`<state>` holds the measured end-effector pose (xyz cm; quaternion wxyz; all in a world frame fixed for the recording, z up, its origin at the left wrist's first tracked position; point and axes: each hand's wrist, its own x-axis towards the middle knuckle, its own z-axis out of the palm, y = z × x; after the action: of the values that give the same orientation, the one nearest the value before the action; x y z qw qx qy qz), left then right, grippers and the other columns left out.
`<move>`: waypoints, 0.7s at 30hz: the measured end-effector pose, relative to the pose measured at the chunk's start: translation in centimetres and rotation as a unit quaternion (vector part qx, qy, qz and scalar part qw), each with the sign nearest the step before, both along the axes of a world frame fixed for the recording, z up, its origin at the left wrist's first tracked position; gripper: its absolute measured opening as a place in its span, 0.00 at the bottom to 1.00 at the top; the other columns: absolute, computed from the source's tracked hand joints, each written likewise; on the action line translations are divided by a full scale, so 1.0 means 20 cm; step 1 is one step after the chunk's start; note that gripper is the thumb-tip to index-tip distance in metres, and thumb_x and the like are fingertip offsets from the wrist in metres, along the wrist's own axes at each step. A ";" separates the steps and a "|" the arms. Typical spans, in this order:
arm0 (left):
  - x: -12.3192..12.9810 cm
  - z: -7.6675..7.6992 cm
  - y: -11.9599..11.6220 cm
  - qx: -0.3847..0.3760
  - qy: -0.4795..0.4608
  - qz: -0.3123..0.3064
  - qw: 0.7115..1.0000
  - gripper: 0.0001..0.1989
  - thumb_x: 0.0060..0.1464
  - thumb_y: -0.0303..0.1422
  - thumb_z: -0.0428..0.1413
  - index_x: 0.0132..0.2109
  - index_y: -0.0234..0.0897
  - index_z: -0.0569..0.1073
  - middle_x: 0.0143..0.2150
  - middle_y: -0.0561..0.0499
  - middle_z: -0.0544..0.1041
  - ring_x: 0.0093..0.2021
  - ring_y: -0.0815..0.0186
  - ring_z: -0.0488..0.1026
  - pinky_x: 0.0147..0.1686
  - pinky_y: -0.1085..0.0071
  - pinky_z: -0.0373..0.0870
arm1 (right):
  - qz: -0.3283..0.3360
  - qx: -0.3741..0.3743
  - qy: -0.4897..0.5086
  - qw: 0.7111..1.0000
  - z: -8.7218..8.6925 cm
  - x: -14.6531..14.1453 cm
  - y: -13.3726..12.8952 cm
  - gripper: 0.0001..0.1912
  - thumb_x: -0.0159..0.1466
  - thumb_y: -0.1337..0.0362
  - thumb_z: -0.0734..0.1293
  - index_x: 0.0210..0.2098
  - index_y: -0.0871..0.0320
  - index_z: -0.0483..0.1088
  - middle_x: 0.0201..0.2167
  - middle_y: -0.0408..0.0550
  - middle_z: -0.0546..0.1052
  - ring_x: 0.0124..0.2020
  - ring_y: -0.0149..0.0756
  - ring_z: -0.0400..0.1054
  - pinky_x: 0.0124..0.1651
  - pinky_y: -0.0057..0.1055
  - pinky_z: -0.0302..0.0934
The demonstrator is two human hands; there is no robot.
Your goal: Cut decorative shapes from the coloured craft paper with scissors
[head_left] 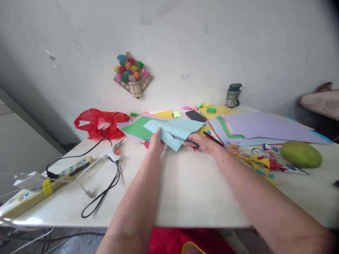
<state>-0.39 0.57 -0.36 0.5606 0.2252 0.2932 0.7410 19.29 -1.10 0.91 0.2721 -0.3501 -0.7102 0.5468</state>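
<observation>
A light blue paper sheet [182, 126] is held up over the middle of the table. My left hand [156, 141] pinches its near left edge, thumb on top. Black-handled scissors [194, 143] are in my right hand [199, 143], fingers closed round the handles. Their blades lie across the sheet and point left toward my left thumb. Behind and left of the blue sheet, a green sheet [136, 128] rests on other papers. A dark phone [195, 116] lies just behind it.
A red plastic bag [99, 121], a glue gun [109, 153] and a power strip [47, 187] are at left. Stacked coloured papers [270, 127], paper scraps [255, 162], tubes [293, 169] and a green fruit [301, 154] occupy the right. A dark jar [233, 96] stands by the wall.
</observation>
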 end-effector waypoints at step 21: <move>-0.01 0.03 -0.01 -0.031 0.010 0.053 0.998 0.04 0.52 0.29 0.54 0.37 0.38 0.70 0.38 0.50 0.76 0.41 0.67 0.74 0.41 0.72 0.71 | -0.134 0.070 -0.018 0.988 -0.01 -0.10 -0.03 0.23 0.43 0.60 0.74 0.24 0.55 0.53 0.12 0.35 0.67 0.11 0.26 0.59 0.10 0.22 0.54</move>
<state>-0.49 0.41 0.23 0.5248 0.1989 0.3331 0.7577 17.23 -1.61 0.61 0.3543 -0.4320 -0.6980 0.4479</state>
